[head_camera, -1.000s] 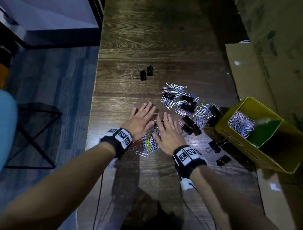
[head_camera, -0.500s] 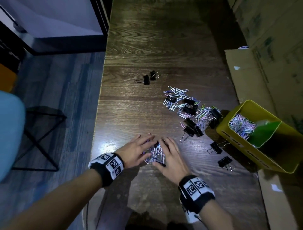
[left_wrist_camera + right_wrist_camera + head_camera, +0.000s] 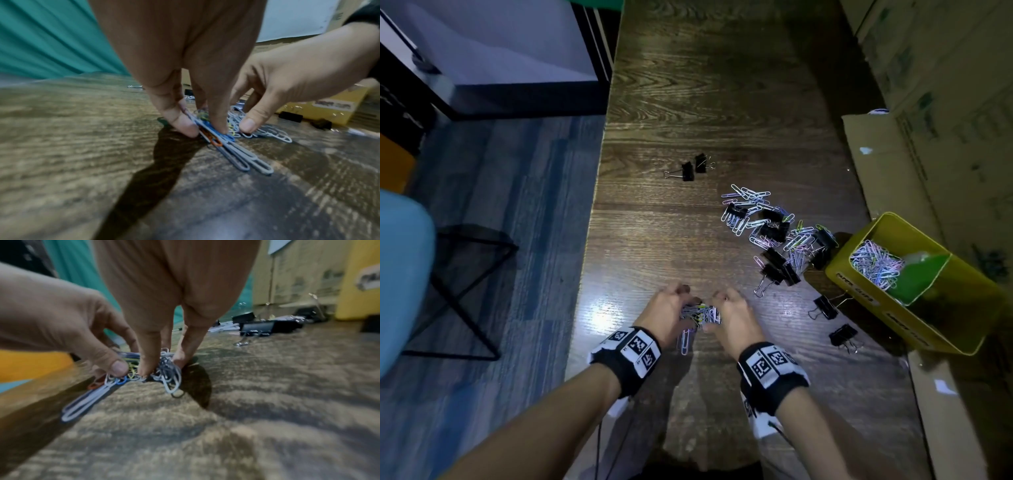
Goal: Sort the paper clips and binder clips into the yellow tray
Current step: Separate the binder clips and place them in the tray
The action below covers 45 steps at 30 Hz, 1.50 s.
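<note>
Grip, left hand (image 3: 666,313): fingers curled down, thumb and fingertips (image 3: 219,128) pinching the left side of a small bundle of paper clips (image 3: 700,313) against the counter (image 3: 722,102); narrow, closed on the clips.
Grip, right hand (image 3: 734,317): same narrow pinch on the right side of the bundle, thumb (image 3: 247,125) pressed on the near edge, fingers bent over the far edge.
Bundle: grey, blue, orange and yellow clips (image 3: 131,374) bunched between the two hands at about 6 o'clock on the counter; two long grey clips (image 3: 242,155) stick out towards the wrists and lie flat on the wood.
Loose pile (image 3: 774,226): paper clips mixed with black binder clips, at about 2 o'clock from the hands, well apart from them.
Stray binder clips: two (image 3: 693,168) at 12 o'clock from the hands, far up the counter; two more (image 3: 825,306) at 3 o'clock, near the tray.
Yellow tray (image 3: 859,284): at 3 o'clock on the counter's right edge, with a heap of pastel paper clips (image 3: 876,263) in its far compartment, beside a green divider (image 3: 917,277).
Surroundings: cardboard (image 3: 887,171) along the right, blue chair (image 3: 400,274) at 9 o'clock on the floor.
</note>
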{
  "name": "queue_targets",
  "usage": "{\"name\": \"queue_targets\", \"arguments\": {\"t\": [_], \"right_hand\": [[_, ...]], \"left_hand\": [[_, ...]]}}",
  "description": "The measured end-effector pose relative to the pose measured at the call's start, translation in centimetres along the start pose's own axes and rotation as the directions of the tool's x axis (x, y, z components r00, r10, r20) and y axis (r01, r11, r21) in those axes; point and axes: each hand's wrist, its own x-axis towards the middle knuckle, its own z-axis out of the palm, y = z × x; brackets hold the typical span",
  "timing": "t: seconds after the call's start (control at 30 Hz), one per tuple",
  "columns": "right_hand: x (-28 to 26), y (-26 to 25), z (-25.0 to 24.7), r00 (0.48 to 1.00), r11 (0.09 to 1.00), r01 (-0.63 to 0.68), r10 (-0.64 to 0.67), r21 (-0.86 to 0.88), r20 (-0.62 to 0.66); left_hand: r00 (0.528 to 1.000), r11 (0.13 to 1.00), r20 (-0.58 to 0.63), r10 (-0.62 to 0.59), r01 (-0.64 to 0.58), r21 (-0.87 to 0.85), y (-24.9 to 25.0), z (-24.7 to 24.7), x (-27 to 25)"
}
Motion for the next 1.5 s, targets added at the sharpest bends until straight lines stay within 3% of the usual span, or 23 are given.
{"name": "queue_targets", "arguments": {"t": [0.17,0.33,0.4,0.53,0.67,0.83,1.03,1.13,1.2,1.27,1.3,1.4,1.5], "right_hand": [[0.1,1.2,-0.3,0.996,0.947,-0.081,0.087,0.312,-0.007],[-0.7,2.7,-0.5,0.983,0.757,-0.094,0.172,0.646,-0.059],[-1.3,3.5,-0.9,0.978,0.691,-0.074,0.190,0.719,-0.083],[-2.4,4.9,-2.4,0.973,0.588,-0.046,0.211,0.807,-0.098],[-3.4,6.3,-4.3,0.966,0.516,-0.018,0.230,0.856,-0.118],[-5.7,7.8,-9.0,0.940,0.470,0.106,0.240,0.876,-0.243],[-8.3,11.0,-14.4,0.861,0.370,0.235,0.349,0.899,-0.369],[-9.1,12.6,-16.9,0.801,0.334,0.312,0.411,0.889,-0.435],[-9.3,13.6,-18.5,0.769,0.348,0.348,0.425,0.870,-0.477],[-9.1,14.7,-20.1,0.753,0.376,0.343,0.436,0.860,-0.492],[-8.8,15.3,-20.9,0.747,0.398,0.335,0.440,0.854,-0.498],[-7.4,16.7,-22.9,0.720,0.496,0.281,0.457,0.821,-0.523],[-5.5,17.7,-24.0,0.721,0.574,0.161,0.486,0.803,-0.493]], "left_hand": [[0.997,0.982,-0.071,-0.024,0.011,-0.188,-1.1,-0.1,0.1],[0.981,0.855,0.004,-0.192,0.169,-0.490,-1.9,-0.2,0.1],[0.969,0.768,0.054,-0.240,0.224,-0.599,-2.0,-0.3,0.0],[0.958,0.714,0.062,-0.278,0.250,-0.653,-1.3,-0.9,-0.2],[0.944,0.593,0.088,-0.318,0.270,-0.759,0.6,-2.0,-0.3],[0.965,0.547,0.043,-0.260,0.184,-0.817,6.1,-4.0,0.8],[1.000,0.555,0.028,0.005,0.021,-0.832,17.1,-5.2,5.5],[0.998,0.603,0.046,0.051,0.007,-0.798,22.0,-4.2,8.8],[0.997,0.733,-0.005,0.073,-0.057,-0.678,24.7,-3.0,11.0],[0.982,0.922,-0.069,0.176,-0.189,-0.338,26.7,-1.3,13.0],[0.969,0.959,-0.070,0.237,-0.245,-0.142,27.8,-0.4,13.7],[0.955,0.939,0.070,0.289,-0.297,0.174,29.7,2.1,15.0],[0.930,0.894,0.266,0.254,-0.331,0.301,29.6,3.4,15.4]]}}
